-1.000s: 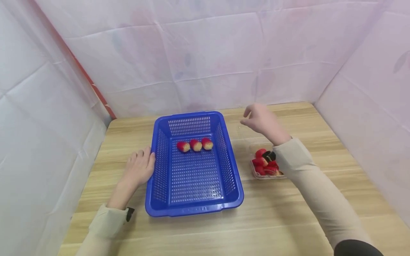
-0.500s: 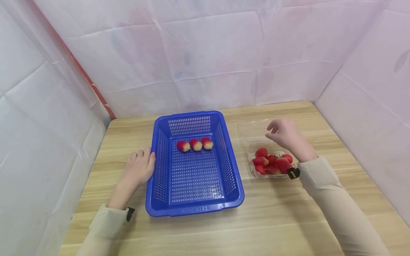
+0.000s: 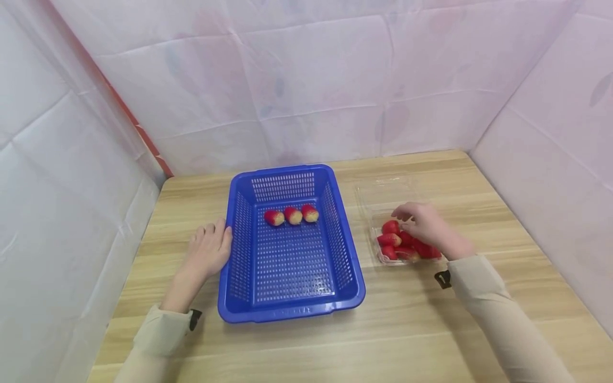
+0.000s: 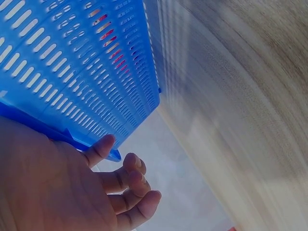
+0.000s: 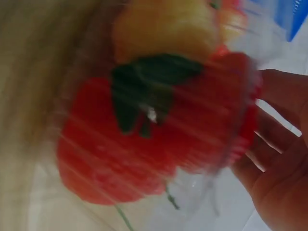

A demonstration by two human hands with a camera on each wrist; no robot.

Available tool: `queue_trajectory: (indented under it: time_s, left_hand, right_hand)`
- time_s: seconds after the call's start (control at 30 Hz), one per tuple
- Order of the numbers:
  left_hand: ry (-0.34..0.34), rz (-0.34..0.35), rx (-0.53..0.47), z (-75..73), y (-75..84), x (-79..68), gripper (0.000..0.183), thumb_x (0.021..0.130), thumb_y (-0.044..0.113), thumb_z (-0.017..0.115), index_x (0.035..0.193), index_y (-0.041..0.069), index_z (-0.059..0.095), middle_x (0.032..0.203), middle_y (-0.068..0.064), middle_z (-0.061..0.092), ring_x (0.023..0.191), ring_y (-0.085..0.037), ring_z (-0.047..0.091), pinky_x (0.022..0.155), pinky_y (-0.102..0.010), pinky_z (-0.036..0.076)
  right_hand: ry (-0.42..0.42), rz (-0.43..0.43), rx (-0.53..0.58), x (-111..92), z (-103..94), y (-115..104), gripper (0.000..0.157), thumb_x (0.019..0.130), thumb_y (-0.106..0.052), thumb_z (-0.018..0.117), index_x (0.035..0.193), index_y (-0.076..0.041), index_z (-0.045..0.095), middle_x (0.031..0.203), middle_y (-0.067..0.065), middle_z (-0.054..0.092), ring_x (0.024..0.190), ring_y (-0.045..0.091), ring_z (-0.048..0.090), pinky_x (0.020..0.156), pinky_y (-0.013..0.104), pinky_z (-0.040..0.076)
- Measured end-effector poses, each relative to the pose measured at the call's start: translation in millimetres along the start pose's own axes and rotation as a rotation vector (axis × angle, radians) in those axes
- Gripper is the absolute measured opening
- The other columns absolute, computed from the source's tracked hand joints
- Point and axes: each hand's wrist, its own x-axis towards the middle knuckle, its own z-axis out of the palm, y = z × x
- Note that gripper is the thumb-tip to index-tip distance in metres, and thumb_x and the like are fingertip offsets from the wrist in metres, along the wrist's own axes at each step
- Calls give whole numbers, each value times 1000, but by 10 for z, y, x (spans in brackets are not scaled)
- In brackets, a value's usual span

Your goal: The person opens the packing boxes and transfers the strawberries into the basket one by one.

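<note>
My left hand rests at the left side of a blue plastic basket. In the left wrist view the thumb lies against the basket's rim, the other fingers loosely bent. Three red strawberries with pale yellow ends lie in a row inside, toward the back. My right hand is low over a clear plastic box of strawberries, fingers slightly bent and spread around the fruit. It covers part of the pile. Seen from the right wrist, red strawberries with green leaves show through the box wall.
The box's clear lid lies folded back behind it. A light wood table carries everything. White patterned sheets stand along the back and both sides.
My right hand moved right from behind the box, then forward and down onto its strawberries. My left hand, the basket and its three strawberries stayed in place.
</note>
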Motion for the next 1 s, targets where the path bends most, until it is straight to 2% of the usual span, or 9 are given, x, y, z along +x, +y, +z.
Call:
queue_trajectory:
  time_s: [0.07,0.2,0.33,0.47,0.6,0.83,1.0]
  left_hand:
    - [2,0,1,-4,7,1,44,107,38,16,117,5,43,101,-20,52,87,-35,45,74,-47,36]
    - [0,2,6,-6,16,2,41,107,36,17,114,5,43,98,-18,52,86,-35,45,72,-45,36]
    - [-3,-1,3,-1,21,2,40,107,36,17,113,6,43,95,-17,51,84,-35,45,71,-44,35]
    - [-4,-1,2,-3,24,-3,40,107,36,17,113,6,43,97,-18,52,86,-36,46,72,-46,36]
    - [-2,3,4,-3,25,-7,41,108,36,17,113,5,43,99,-20,52,88,-37,46,74,-48,36]
    - [5,1,6,-2,24,-7,41,108,36,17,113,5,43,98,-19,52,87,-36,46,73,-46,36]
    - [-3,-5,2,-8,23,-4,42,107,37,16,115,6,43,97,-18,51,86,-35,45,73,-46,36]
  right_hand:
    - [8,-25,-30,-10,37,10,23,78,11,71,99,3,71,92,17,70,84,34,66,76,53,53]
    - [7,-4,-105,-39,88,-17,23,78,6,73,99,-3,74,92,13,70,85,34,66,77,52,52]
    - [11,24,-132,-55,151,-31,29,75,7,74,103,-2,74,95,14,68,85,34,66,75,51,53]
    - [19,50,-128,-72,205,-18,38,72,10,71,108,0,71,95,17,66,83,33,64,74,50,52]
    - [3,93,-114,-95,223,-13,40,72,10,71,111,-2,69,97,17,68,86,34,63,76,52,51]
    - [-7,122,-69,-85,213,-19,35,73,10,70,106,0,67,92,16,69,83,33,65,74,52,52]
    - [-31,103,-34,-70,186,-24,31,76,9,70,106,3,67,92,17,69,82,32,67,74,51,53]
